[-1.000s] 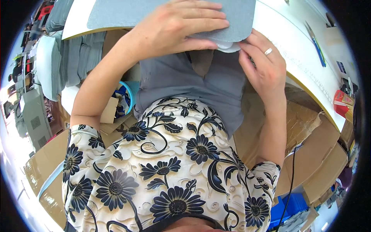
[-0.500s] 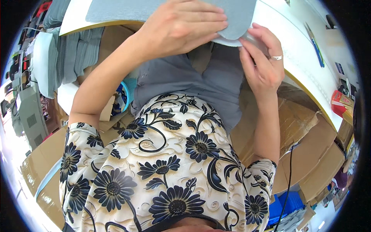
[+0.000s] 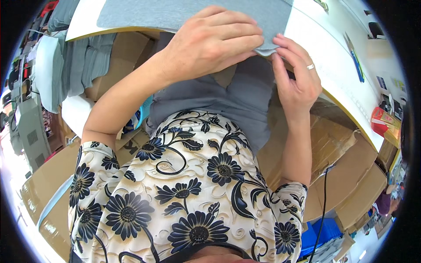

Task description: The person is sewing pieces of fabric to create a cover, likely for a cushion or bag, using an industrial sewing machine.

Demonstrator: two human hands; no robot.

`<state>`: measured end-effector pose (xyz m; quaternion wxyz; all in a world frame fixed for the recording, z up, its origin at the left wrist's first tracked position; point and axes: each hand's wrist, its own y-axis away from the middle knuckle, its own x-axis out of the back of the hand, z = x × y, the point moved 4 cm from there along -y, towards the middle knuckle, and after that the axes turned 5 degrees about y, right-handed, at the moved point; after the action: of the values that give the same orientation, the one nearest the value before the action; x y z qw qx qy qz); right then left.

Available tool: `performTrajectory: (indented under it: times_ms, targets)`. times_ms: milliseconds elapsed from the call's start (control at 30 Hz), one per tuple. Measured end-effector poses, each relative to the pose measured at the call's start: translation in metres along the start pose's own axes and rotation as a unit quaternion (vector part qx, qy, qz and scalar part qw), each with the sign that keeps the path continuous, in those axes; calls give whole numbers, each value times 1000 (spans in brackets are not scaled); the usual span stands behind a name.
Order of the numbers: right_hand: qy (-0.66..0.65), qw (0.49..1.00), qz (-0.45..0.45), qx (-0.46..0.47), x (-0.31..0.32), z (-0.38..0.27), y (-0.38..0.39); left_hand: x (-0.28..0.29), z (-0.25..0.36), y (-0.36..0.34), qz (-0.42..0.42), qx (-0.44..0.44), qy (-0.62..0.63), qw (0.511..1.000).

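Sheet [image 3: 277, 21]: grey, rounded at the corner, it lay on the white table [image 3: 318, 48] with that corner at the near edge, above the lap [image 3: 188, 96]. I could not tell whether the grey beyond the left wrist was the same piece.
Layer [image 3: 265, 52]: I saw a paler rim showing just under the corner; most of it was hidden.
Left hand [image 3: 215, 41]: palm down on the sheet, fingers nearly straight and close together, thumb along the near edge. Whether the thumb gripped from below, I could not tell from my end.
Right hand [image 3: 300, 79]: curled, with thumb and fingertips nearly together, and it seemed to have the corner's edge in a light pinch.
Step at the corner: I read it as handling the edge where sheet and layer met, the left steadying and the right working with its fingertips.
Next move at the edge: in my judgement it called for a steady left palm and a fine right pinch, so that neither piece slid or creased.
Tool [image 3: 360, 70]: blue-handled, well apart on the right of the table, touched by neither hand.
Stack [image 3: 94, 61]: more grey pieces hung at the left.
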<state>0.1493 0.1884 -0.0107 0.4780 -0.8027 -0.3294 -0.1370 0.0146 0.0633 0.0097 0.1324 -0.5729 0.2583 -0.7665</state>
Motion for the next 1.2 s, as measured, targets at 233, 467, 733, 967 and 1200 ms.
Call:
performTrajectory:
  times_ms: [233, 467, 733, 967, 1200]
  targets:
    - [15, 1000, -13, -2, 1, 1, -2, 2, -3, 1, 20, -2, 34, 999]
    - [48, 997, -40, 34, 2, 0, -7, 3, -1, -1, 16, 2, 35, 999]
    - [50, 995, -47, 71, 1, -1, -7, 2, -2, 1, 28, 14, 47, 998]
    - [62, 991, -76, 90, 5, -3, -12, 2, -2, 3, 29, 8, 46, 998]
    - [91, 985, -82, 120, 4, -4, -14, 2, -1, 4, 26, -2, 46, 999]
